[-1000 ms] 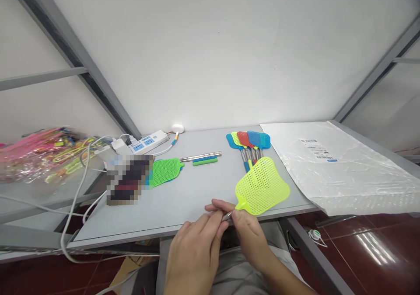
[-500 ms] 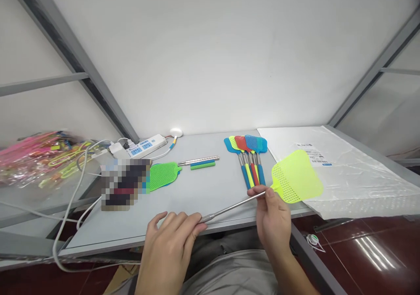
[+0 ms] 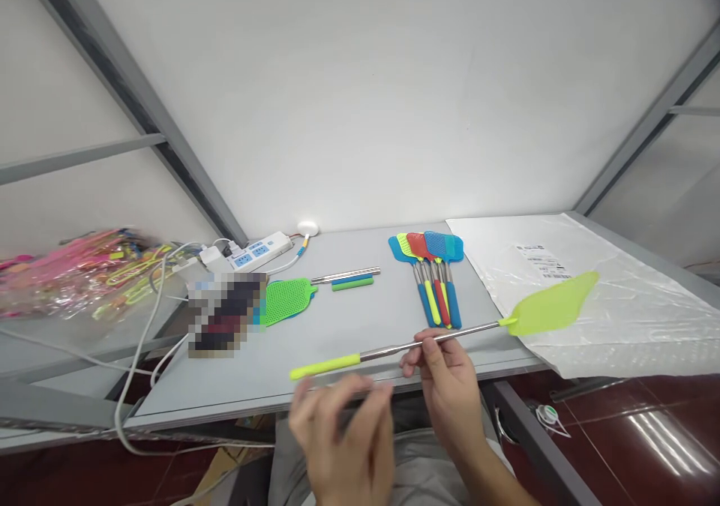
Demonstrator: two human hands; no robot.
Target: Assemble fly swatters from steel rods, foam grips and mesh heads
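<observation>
My right hand pinches the metal shaft of a yellow-green fly swatter, which is stretched out long and lies nearly level above the table's front edge. Its yellow grip points left and its mesh head hangs over the plastic sheet. My left hand is below the grip, off the swatter, blurred, with its fingers apart and nothing in them.
A row of several coloured swatters lies on the grey table. A green swatter head, a metal rod and green grip lie mid-table. A power strip with cables sits at the back left. Plastic sheeting covers the right side.
The swatter's telescopic shaft has been pulled out long. My left hand let go of the grip end and dropped below it. The head moved right, over the plastic sheet.
</observation>
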